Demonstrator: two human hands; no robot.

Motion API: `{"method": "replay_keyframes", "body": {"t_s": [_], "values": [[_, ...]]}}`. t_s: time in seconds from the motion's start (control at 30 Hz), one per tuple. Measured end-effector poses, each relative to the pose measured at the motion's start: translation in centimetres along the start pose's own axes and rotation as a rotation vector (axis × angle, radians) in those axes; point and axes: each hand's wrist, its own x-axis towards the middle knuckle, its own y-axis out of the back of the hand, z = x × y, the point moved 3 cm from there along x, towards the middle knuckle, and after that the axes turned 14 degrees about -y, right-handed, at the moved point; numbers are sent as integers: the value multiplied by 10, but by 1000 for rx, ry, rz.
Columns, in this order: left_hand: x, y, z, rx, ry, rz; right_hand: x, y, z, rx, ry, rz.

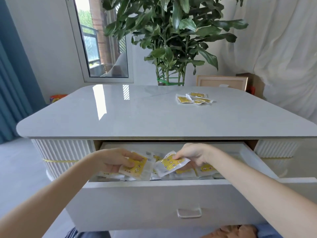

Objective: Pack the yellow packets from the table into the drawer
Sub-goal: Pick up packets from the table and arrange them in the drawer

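I am holding both hands inside the open drawer point(164, 183), each one busy with a packet. My left hand point(113, 160) is pinching a yellow packet point(137, 167), thumb on top and fingers point(127, 164) curled underneath, the packet tilting down to the right. My right hand point(195, 155) is gripping a second packet point(169, 164) by its upper right corner, its long axis running down and leftward so the two packets are nearly touching in the middle. Both are hanging just above the packets already lying in the drawer point(206, 168). On the surface point(137, 114), three packets point(194, 98) are waiting in a small cluster, far back and to the right, well apart from both hands. My right hand is the nearer one, so I judge that once these two are released, the reach goes forward and up over the drawer's edge with that hand.
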Motion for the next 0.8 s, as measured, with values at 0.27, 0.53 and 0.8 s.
{"method": "replay_keyframes", "body": {"t_s": [0.27,0.53,0.8], "values": [[44,12,-21,113,122,220,32,2,-2,118,-14,155],[72,11,-29,790,81,199,53,8,1,-154,4,371],[78,-14,-22,1263,-94,-60,43,6,0,-667,170,514]]}}
